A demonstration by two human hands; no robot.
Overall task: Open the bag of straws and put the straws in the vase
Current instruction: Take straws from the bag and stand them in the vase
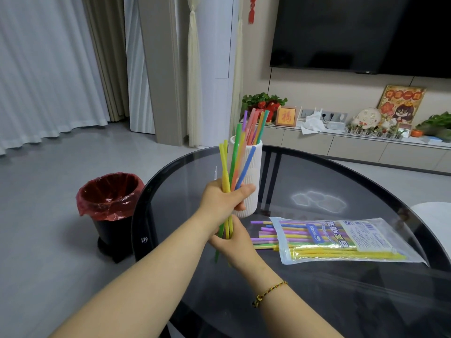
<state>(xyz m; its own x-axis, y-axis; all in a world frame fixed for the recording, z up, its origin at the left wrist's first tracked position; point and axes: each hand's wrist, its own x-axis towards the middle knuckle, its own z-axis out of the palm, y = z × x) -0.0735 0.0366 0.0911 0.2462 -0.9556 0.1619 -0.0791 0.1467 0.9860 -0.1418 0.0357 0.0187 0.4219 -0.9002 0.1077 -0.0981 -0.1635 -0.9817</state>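
A white ribbed vase (253,167) stands on the dark glass table (317,181), with several coloured straws (256,125) upright in it. Just in front of the vase I hold a bundle of straws (234,164) upright. My left hand (222,201) is closed around its middle. Below it my right hand (234,242) grips the bundle's lower ends. The clear straw bag (346,240) lies flat to the right, open at its left end, with several straws (263,236) sticking out.
A black bin with a red liner (109,198) stands on the floor left of the table. Beyond the table a low cabinet (353,145) carries plants and ornaments, under a wall television (361,32).
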